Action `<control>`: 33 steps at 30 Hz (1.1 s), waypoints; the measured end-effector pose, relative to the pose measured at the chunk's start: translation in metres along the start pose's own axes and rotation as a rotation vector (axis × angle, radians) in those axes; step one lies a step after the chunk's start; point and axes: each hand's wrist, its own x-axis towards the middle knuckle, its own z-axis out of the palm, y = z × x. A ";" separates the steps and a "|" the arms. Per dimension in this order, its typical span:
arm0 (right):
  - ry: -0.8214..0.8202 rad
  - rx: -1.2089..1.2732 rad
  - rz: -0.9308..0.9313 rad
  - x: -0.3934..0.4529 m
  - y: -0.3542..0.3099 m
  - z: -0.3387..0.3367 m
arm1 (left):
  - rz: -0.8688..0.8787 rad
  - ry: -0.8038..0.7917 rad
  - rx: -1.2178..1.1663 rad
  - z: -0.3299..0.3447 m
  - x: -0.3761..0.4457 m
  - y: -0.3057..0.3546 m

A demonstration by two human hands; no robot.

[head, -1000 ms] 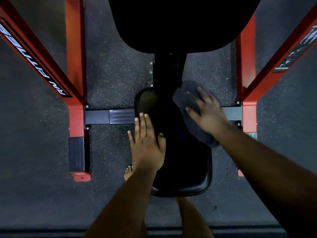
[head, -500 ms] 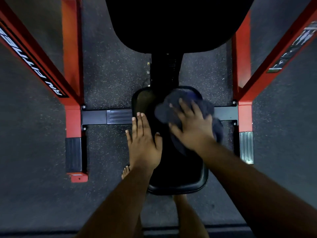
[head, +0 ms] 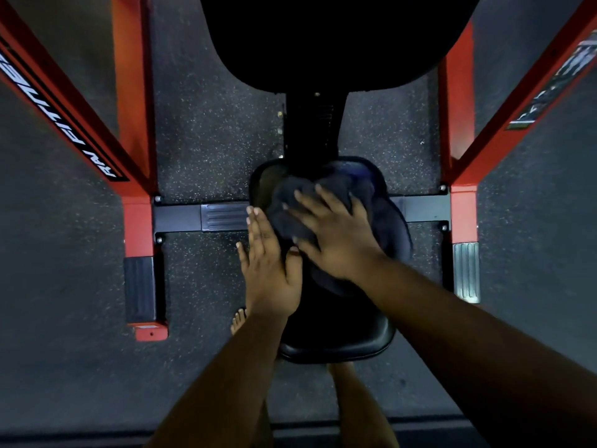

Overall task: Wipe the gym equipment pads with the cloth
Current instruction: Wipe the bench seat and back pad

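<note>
A black padded seat (head: 336, 344) of a gym bench lies below me at centre. A dark cloth (head: 384, 221) is spread over the seat's far half. My right hand (head: 332, 234) presses flat on the cloth, fingers spread and pointing up-left. Flat on the seat's left edge rests my left hand (head: 268, 270), fingers together, touching the cloth's left side. A larger black back pad (head: 323, 40) fills the top centre.
Red steel frame posts stand at left (head: 135, 130) and right (head: 458, 130), joined by a black crossbar (head: 193, 218) under the seat. Speckled rubber floor (head: 206, 143) surrounds the bench. My bare foot (head: 239, 320) shows beside the seat.
My right hand has slid the cloth leftward across the seat, from its right edge to the middle. The left hand has stayed in place.
</note>
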 end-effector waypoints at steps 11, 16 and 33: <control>0.004 0.097 0.403 0.037 0.041 -0.012 | -0.002 -0.035 0.180 0.003 0.005 0.000; -0.018 0.131 0.423 -0.102 -0.008 0.014 | -0.023 -0.074 0.188 -0.001 0.004 0.004; 0.015 0.143 0.470 -0.113 -0.024 0.033 | -0.009 -0.046 0.031 -0.004 0.005 -0.001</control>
